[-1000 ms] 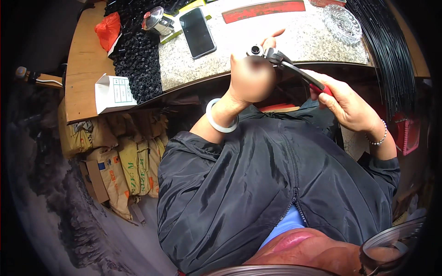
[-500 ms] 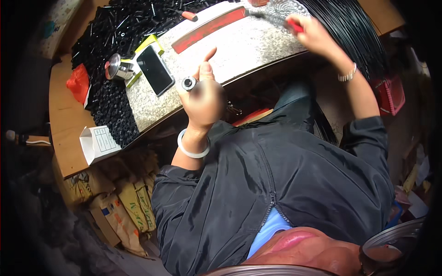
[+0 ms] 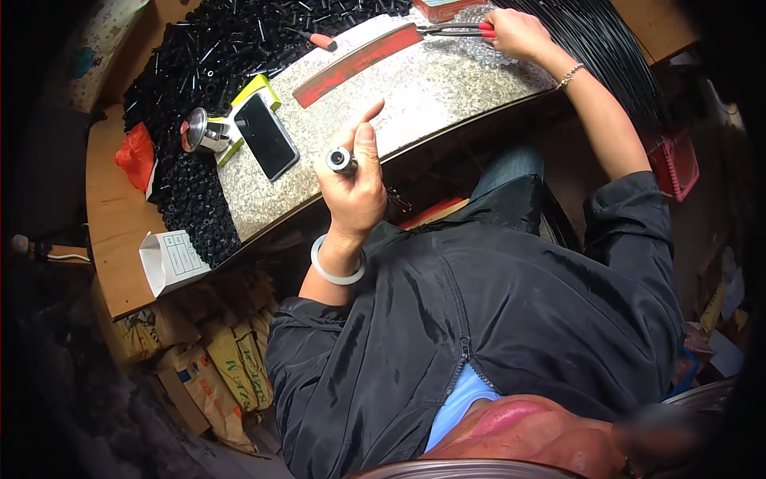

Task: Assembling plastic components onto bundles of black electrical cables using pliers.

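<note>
place: a small workshop or home assembly bench, cramped and cluttered.
work surface: a speckled stone slab (image 3: 447, 88) lying on a wooden bench (image 3: 112, 231).
stock: heaps of small black tube pieces (image 3: 191, 56) spread over the bench's far and left side; a thick bundle of long black rods (image 3: 614, 48) at the right edge.
tools: a red-handled screwdriver (image 3: 315, 37) among the pieces, red-handled pliers (image 3: 459, 30) on the slab, a small metal cup (image 3: 203, 132).
storage: cardboard boxes (image 3: 207, 351) packed under the bench, a red plastic basket (image 3: 674, 164) at the right.
oddments: a phone (image 3: 266, 136), a folded paper box (image 3: 171, 259).
</note>
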The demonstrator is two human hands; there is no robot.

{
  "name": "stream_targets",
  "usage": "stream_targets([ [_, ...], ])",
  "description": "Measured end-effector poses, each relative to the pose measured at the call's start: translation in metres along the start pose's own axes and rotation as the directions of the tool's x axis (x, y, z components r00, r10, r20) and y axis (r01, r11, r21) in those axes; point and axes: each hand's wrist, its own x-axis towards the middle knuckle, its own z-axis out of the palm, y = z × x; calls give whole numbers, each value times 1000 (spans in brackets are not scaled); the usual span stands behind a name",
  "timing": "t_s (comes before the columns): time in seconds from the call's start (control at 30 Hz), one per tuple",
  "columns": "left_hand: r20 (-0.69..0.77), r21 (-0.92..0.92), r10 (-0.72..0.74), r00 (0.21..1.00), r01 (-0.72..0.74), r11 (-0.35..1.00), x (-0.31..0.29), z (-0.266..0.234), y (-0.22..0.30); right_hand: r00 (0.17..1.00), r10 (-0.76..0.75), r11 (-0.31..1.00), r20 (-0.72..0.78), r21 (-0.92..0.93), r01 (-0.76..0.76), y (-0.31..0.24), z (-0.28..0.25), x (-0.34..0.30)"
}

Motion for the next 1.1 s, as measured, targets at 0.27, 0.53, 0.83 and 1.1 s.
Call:
stream_targets([
  [0.27, -30, -37, -80, 996, 79, 996, 0, 1, 3, 995, 74, 992, -62, 110, -66, -12, -19, -6],
  [0.53, -6, -25, -97, 995, 97, 995, 0, 5, 13, 956, 22, 993, -291, 116, 13, -10, -11, -13],
  [0.83, -34, -25, 163, 986, -164, 986, -4, 23, 24, 573, -364, 425, -735, 416, 804, -134, -63, -90],
  [1.1, -24, -201, -100, 995, 93, 975, -7, 16, 29, 458, -411, 442, -788, 267, 856, -139, -57, -94],
])
